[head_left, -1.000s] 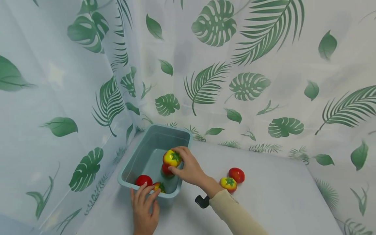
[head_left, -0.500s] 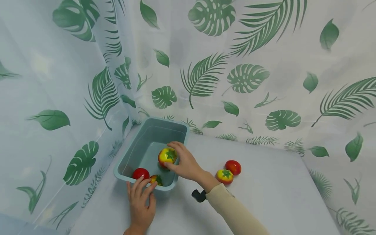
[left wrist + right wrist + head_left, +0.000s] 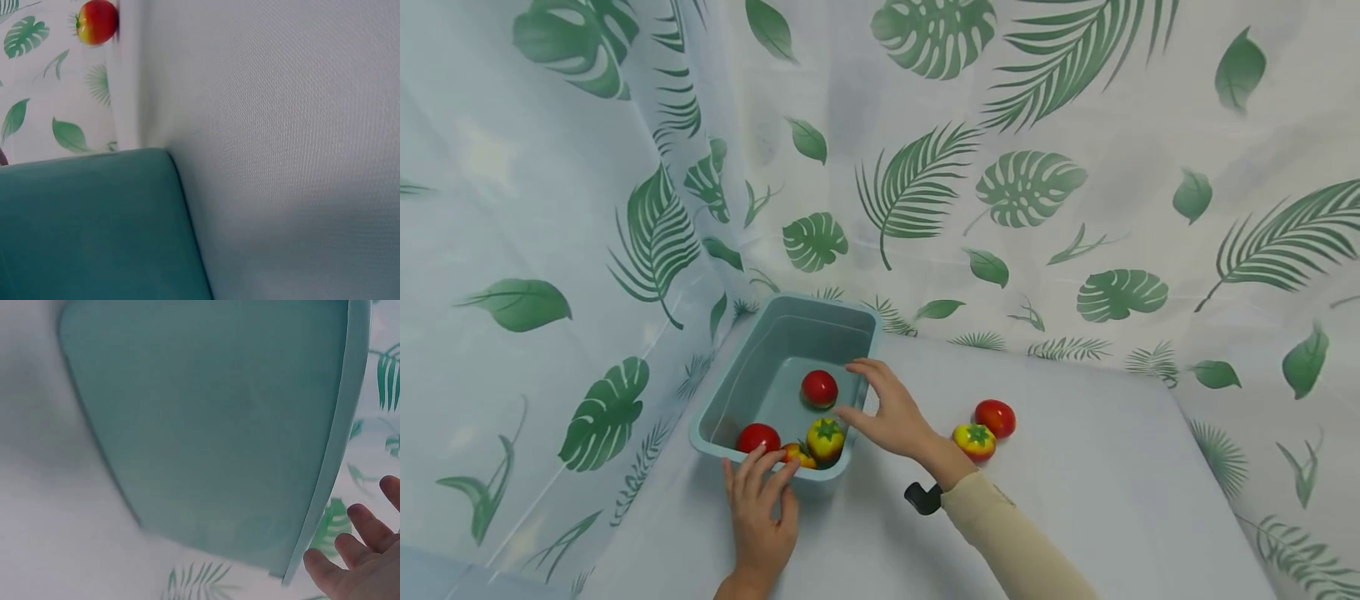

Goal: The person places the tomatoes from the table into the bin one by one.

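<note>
A blue-green plastic bin point(image 3: 737, 358) stands on the white table. Over its right rim my right hand point(image 3: 891, 417) is held with thumb and fingers spread, holding nothing; the right wrist view shows its fingers point(image 3: 369, 528) beside the rim. At the bin's near rim, the fingertips of my left hand point(image 3: 762, 521) rest on the edge. Inside lie a red tomato-like fruit point(image 3: 819, 388), a second red fruit point(image 3: 758, 437), a yellow-and-red fruit with a green star-shaped calyx point(image 3: 825, 440), and another yellow-red fruit point(image 3: 799, 455), partly hidden by the left fingers and rim.
On the table to the right, another red fruit point(image 3: 996, 417) touches a yellow-and-red fruit with green calyx point(image 3: 973, 442). A leaf-printed white curtain point(image 3: 925, 275) closes off the back and left. A black device point(image 3: 922, 498) sits at my right wrist.
My right hand has let go of the yellow-and-red fruit, which now lies in the bin's near right corner. The hand's fingers have spread. My left hand stays at the near rim.
</note>
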Motion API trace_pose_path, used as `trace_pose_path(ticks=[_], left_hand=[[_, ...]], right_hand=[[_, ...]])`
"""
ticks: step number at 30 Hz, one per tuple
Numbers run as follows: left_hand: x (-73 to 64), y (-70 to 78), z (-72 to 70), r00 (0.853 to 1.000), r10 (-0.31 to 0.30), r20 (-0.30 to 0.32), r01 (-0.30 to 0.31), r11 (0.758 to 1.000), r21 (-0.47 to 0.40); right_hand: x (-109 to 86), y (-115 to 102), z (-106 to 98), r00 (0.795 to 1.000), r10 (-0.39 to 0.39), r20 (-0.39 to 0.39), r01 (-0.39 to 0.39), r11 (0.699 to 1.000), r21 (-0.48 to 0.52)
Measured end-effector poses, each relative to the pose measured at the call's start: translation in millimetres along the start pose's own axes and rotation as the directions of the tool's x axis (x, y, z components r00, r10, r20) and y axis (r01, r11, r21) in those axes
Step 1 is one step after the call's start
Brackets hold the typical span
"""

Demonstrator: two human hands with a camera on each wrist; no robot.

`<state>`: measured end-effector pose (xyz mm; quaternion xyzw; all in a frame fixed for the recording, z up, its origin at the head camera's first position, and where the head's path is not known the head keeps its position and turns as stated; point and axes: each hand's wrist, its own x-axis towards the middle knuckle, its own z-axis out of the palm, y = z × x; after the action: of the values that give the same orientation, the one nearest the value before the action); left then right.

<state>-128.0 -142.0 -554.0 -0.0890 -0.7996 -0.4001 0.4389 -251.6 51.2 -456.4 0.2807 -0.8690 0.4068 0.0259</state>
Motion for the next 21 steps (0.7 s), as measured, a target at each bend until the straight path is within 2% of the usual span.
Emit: trace_pose_path(ticks=[5,10,14,18,21], left_hand=[[-1.9,-1.1,1.2,1.000,0.005,-0.009,-0.005,1.000,-0.010],[-2.4,-2.8,2.5,0.999,0.022,-0.033,-0.022,1.000,-0.007],[-2.0,-2.6,2.6,0.999,0.018,-0.034,-0.018,1.000,-0.008],[-1.4,-1.4,2.7,0.999,0.018,-0.028,-0.018,1.000,-0.011],[-0.8,-1.2,3.3,0.999,0.022,-0.032,-0.022,1.000,-0.012]], right_hand=[[-13.5,25,-18,0.994,0.088,-0.066,-0.090,0.996,-0.023],[-31.5,59,-43,0.962,0.189,-0.196,-0.203,0.978,-0.053],[-52.5,91,-57,0.908,0.286,-0.306,-0.326,0.941,-0.088],[-80.1,123,-58,0.838,0.414,-0.357,-0.482,0.867,-0.127],[-98.8,140,-54,0.792,0.489,-0.365,-0.566,0.813,-0.138]])
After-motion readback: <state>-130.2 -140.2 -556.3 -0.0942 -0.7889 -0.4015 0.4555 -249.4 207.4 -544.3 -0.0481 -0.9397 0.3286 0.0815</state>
